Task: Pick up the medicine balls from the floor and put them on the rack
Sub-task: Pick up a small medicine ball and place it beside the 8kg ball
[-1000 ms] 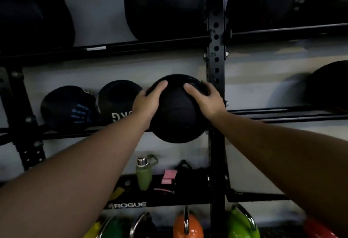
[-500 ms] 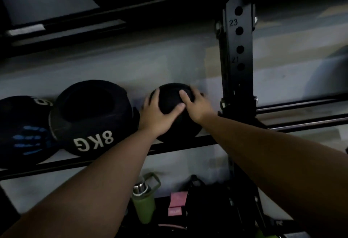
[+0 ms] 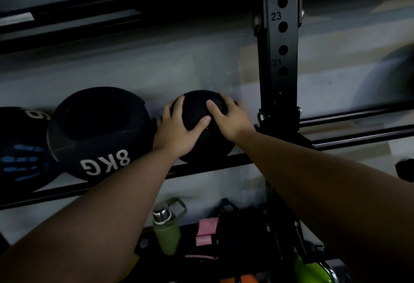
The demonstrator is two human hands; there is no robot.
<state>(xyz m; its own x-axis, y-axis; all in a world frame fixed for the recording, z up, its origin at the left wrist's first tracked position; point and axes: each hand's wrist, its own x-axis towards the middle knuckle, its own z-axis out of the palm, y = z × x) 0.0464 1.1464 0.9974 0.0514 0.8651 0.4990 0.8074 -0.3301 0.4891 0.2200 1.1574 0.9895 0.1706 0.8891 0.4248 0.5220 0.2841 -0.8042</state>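
Settled onto the rack rail (image 3: 208, 165), medicine ball (image 3: 197, 112); both hands (image 3: 177, 132) (image 3: 230, 119) grip it.

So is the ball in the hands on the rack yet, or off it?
On the rack: the medicine ball sits on the shelf rails beside the 8KG ball, left hand and right hand gripping it.

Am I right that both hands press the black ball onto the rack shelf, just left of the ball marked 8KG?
Not quite: the head view shows the black ball, under the left hand and right hand, sitting just right of the 8KG ball, beside the upright. The rest holds.
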